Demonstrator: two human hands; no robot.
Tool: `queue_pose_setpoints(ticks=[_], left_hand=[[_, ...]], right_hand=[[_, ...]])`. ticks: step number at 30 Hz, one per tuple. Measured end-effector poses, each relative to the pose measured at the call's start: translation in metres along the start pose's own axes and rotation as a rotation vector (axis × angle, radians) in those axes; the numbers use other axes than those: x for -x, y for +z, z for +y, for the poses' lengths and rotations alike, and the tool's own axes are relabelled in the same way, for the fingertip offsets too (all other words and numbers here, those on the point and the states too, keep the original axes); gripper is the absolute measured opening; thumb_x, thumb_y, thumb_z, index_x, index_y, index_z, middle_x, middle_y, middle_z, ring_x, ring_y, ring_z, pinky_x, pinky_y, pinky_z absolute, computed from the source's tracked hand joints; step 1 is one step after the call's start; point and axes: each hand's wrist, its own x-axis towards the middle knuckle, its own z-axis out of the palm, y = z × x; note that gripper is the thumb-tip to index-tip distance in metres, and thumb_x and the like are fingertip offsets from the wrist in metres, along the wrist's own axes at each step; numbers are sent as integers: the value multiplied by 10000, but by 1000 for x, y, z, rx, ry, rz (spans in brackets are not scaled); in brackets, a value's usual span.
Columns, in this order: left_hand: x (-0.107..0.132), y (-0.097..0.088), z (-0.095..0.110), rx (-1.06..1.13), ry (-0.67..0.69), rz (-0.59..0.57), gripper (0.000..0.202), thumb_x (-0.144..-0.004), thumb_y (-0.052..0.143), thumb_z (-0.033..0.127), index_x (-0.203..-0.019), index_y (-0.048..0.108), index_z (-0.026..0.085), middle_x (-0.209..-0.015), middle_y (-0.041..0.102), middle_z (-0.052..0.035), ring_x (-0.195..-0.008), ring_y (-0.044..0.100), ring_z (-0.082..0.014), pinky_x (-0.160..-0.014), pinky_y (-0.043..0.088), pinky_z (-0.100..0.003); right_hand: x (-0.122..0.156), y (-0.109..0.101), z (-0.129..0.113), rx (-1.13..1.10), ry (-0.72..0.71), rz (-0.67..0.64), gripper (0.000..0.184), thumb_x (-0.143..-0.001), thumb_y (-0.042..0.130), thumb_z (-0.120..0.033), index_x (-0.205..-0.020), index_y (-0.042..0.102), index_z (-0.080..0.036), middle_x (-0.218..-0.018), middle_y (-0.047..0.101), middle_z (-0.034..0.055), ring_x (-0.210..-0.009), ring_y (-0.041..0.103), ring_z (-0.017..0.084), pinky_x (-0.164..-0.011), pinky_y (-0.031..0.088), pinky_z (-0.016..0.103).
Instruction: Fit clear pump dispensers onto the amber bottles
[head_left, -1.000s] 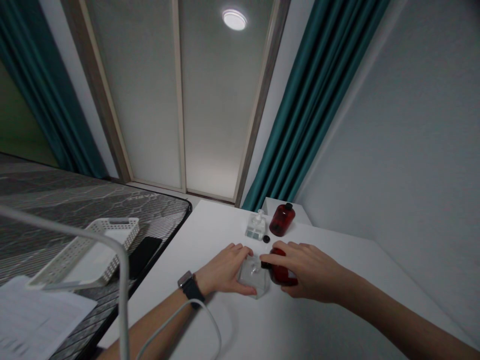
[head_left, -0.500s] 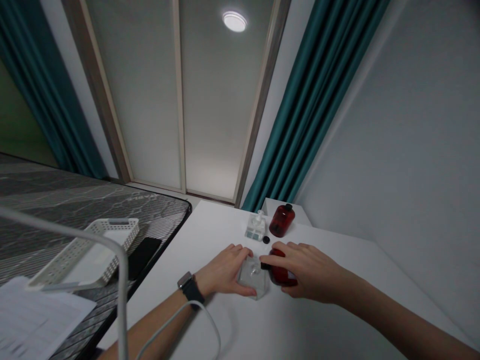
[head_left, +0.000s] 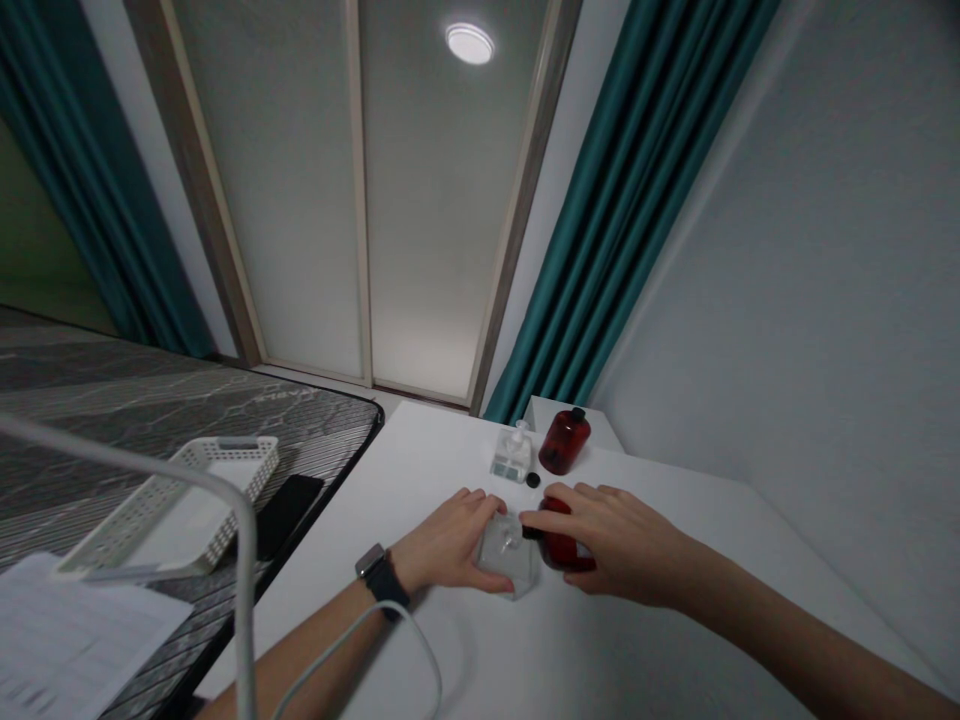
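My left hand (head_left: pixel 466 543) is wrapped round the left side of a clear, square-looking bottle (head_left: pixel 516 566) on the white table. In my right hand (head_left: pixel 611 540) is a dark red bottle (head_left: pixel 561 552), tipped on its side with its black neck pointing left at the clear bottle's mouth. Whether liquid runs between them I cannot tell. Beyond my hands lies a small black cap (head_left: pixel 532 480). Behind it stand a clear pump bottle (head_left: pixel 512 455) and a second red bottle (head_left: pixel 565 441) with a black top.
The white table (head_left: pixel 600 650) meets the wall on the right. To the left, a grey patterned surface holds a white basket (head_left: pixel 169 510), a black flat object (head_left: pixel 289 515) and printed paper (head_left: pixel 82 635). A white cable (head_left: pixel 244 600) crosses the near left.
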Motion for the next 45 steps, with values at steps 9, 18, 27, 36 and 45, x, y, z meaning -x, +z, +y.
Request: queue_pose_setpoints(ticks=[9,18,27,36,45], left_hand=[[0,1,-1,-1,3,13,685,-645,821,622,-1082,513,192,-1030,640,-89,-937,615,-310,-845,464,-393],[0,0,0,-1,-2,-3,672,-659,826,597,-1092,511,191,-1058,643,-94,-961,614,-308,-855,463,-389],[0,0,0,4,-9,-7,684,-649,833,598,-1093,512,188,-1061,646,-99,-964,616,-312,-864,461,-395],[0,-3,2,3,-17,-18,678,-654,833,598,-1090,514,187,-1068,639,-103,-978,610,-314,-865,467,-397],[0,-1,1,-7,-2,-10,687,-650,835,601,-1089,517,179,-1069,643,-104,-972,611,-313,-874,461,-397]], right_hand=[[0,0,0,9,-4,-20,656,-753,703,-204,-1347,492,-385,-1173,622,61,-921,654,281,-743,466,389],[0,0,0,17,-1,-21,645,-759,710,-211,-1340,492,-388,-1180,617,60,-943,653,294,-755,475,404],[0,2,1,11,-9,4,627,-766,712,-221,-1331,506,-399,-1180,619,59,-954,645,292,-759,471,403],[-1,-1,-1,16,1,-30,647,-766,718,-211,-1343,492,-399,-1203,616,63,-962,651,306,-776,498,441],[-2,1,-1,19,-16,-19,654,-779,732,-230,-1355,481,-411,-1206,614,54,-980,649,308,-788,509,454]])
